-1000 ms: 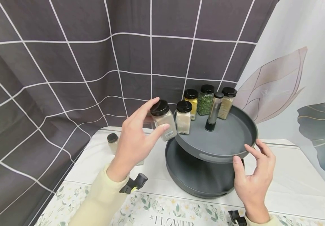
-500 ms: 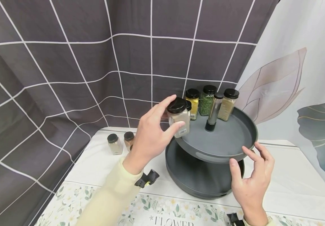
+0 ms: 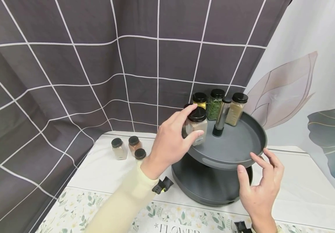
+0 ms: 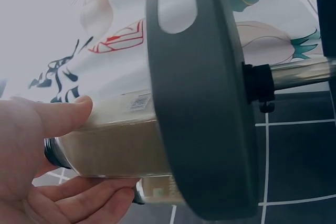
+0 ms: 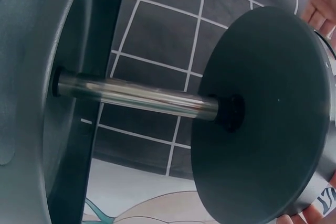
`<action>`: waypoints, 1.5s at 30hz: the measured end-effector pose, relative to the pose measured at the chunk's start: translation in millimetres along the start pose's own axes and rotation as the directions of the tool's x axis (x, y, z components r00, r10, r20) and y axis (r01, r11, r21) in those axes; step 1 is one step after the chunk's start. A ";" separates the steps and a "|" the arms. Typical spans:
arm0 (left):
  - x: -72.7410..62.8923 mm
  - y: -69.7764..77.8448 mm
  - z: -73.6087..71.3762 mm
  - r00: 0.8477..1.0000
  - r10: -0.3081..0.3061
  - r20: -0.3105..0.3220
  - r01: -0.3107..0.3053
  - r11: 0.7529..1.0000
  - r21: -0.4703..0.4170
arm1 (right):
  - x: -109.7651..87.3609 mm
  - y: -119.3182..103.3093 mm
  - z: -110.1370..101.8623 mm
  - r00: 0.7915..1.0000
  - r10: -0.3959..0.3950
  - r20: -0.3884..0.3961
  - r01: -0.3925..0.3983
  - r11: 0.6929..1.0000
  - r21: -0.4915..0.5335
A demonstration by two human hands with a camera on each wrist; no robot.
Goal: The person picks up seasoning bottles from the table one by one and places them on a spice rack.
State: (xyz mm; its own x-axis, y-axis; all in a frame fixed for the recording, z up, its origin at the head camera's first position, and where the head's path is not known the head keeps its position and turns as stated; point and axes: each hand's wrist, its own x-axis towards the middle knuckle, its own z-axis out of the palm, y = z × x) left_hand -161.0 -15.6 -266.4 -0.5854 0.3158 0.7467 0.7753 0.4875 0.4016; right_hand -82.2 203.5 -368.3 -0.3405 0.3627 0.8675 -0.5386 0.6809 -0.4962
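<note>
My left hand (image 3: 168,144) holds a square spice jar (image 3: 198,129) of pale beige powder, with a black lid, upright over the left edge of the upper tray (image 3: 237,145). In the left wrist view the jar's (image 4: 118,148) base overlaps the tray's rim, with the thumb on one side and fingers on the other. My right hand (image 3: 262,186) grips the front right rim of that tray with thumb and fingertips. A metal post (image 3: 222,116) rises through the tray, part of a two-tier dark grey turntable. Another pale jar is mostly hidden behind my left hand.
Yellow (image 3: 200,98), green-herb (image 3: 214,105) and tan (image 3: 236,110) jars stand at the tray's back. The lower tray (image 3: 205,187) sits on the table beneath. Left on the white cloth stand a pale jar (image 3: 119,149), a reddish one (image 3: 134,145) and a partly hidden one (image 3: 140,154).
My left hand has carried the jar rightward from beside the tray to over its left edge, covering the pale jar there. Jars on the table have come into view. My right hand stays at the rim.
</note>
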 end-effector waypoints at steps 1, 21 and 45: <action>0.0 0.1 1.7 1.000 0.003 0.008 -0.003 1.000 0.007 | -0.2 0.2 0.0 1.000 0.000 -0.001 0.000 1.000 -0.001; -7.3 -2.2 21.1 0.998 0.001 0.055 -0.003 1.000 0.031 | 4.2 -12.8 3.5 1.000 0.002 -0.031 -0.001 0.999 0.037; -23.5 -18.2 -14.6 0.981 -0.184 0.057 0.183 0.983 0.022 | 27.0 3.4 -5.0 0.999 0.046 0.009 -0.047 0.997 0.057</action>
State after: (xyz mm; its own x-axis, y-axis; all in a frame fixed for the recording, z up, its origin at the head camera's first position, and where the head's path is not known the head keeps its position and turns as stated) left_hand -157.9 -43.7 -283.6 -0.7307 0.2668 0.6284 0.6496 0.5549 0.5197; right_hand -89.4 218.9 -346.4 -0.3720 0.3879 0.8433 -0.5651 0.6262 -0.5372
